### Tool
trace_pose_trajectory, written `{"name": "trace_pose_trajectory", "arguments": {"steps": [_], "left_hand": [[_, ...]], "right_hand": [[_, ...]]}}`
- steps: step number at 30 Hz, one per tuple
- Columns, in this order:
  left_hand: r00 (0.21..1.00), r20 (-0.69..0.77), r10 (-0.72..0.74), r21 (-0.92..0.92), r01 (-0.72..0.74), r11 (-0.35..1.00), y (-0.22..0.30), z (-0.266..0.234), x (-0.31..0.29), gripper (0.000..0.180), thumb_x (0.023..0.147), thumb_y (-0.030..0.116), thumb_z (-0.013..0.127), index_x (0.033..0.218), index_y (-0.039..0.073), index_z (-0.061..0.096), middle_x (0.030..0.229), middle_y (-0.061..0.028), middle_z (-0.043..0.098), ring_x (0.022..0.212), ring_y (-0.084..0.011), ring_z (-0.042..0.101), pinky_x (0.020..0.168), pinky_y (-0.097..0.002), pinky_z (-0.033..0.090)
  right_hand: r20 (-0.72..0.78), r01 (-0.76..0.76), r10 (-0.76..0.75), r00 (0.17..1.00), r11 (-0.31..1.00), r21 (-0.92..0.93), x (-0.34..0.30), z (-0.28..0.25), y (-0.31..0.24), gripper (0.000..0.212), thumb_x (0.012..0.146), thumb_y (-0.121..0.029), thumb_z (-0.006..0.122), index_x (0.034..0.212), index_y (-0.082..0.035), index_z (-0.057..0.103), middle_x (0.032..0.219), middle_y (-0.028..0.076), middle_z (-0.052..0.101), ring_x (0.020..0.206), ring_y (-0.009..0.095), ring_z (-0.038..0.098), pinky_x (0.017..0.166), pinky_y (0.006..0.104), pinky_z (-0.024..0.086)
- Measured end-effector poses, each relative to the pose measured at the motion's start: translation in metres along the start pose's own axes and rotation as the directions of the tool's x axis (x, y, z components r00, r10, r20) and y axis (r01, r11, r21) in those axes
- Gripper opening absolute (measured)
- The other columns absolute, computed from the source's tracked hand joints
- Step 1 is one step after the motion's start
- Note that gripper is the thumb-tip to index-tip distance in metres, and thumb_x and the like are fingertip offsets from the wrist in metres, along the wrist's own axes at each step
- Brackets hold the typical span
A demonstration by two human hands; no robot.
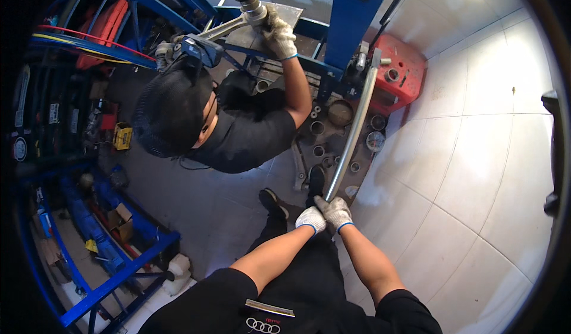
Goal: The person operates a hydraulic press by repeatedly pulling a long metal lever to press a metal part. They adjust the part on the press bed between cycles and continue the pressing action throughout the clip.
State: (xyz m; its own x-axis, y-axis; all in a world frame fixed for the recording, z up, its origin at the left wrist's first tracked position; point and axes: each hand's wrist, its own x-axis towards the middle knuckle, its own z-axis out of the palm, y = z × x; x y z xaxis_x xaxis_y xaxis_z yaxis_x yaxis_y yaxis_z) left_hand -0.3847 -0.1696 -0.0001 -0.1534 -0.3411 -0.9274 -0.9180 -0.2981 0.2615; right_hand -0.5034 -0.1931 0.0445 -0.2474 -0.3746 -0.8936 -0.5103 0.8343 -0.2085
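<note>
Both my hands, in white knit gloves, grip the lower end of a long metal pipe (pixel 355 129). My left hand (pixel 311 220) closes round its end, and beside it my right hand (pixel 335 212) is wrapped round the pipe too. From my hands the pipe slants up and away to the right side of a blue press frame (pixel 355 22). In front of me a crouching co-worker in a black cap holds a metal suspension arm (pixel 225 29) under the press with a gloved hand (pixel 278 33); a round metal sleeve (pixel 254 11) sits at its end.
A red plastic stool (pixel 404 66) stands by the tiled wall (pixel 452 155). Several metal rings and cups lie on the floor near the pipe, with another suspension arm (pixel 299 164) beside them. Blue shelving (pixel 119 280) with tools and boxes fills the left.
</note>
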Motion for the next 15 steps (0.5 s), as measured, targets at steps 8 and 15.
{"name": "trace_pose_trajectory", "arguments": {"steps": [8, 15], "left_hand": [[0.769, 0.437, 0.466, -0.46, -0.254, 0.851, 0.058, -0.095, -0.15, 0.032, 0.092, 0.039, 0.064, 0.106, 0.011, 0.069, 0.091, -0.0074, 0.069, 0.083, -0.0178, 0.064, 0.078, -0.0344, 0.052], [0.648, 0.392, 0.653, -0.854, -0.007, 0.52, 0.143, -0.167, -0.264, 0.041, 0.093, 0.043, 0.067, 0.109, 0.005, 0.064, 0.089, -0.0082, 0.065, 0.075, -0.0201, 0.068, 0.061, -0.0314, 0.056]], "right_hand": [[0.283, -0.063, -0.249, 0.926, 0.638, 0.768, -0.113, -0.073, -0.001, 0.057, 0.087, -0.051, 0.07, 0.108, 0.001, 0.068, 0.093, 0.01, 0.07, 0.088, 0.017, 0.066, 0.078, 0.033, 0.053], [-0.442, 0.847, -0.741, 0.506, 0.33, 0.416, -0.197, -0.162, -0.025, 0.041, 0.096, -0.037, 0.064, 0.112, 0.002, 0.064, 0.097, 0.01, 0.07, 0.084, 0.019, 0.068, 0.074, 0.0311, 0.057]]}}
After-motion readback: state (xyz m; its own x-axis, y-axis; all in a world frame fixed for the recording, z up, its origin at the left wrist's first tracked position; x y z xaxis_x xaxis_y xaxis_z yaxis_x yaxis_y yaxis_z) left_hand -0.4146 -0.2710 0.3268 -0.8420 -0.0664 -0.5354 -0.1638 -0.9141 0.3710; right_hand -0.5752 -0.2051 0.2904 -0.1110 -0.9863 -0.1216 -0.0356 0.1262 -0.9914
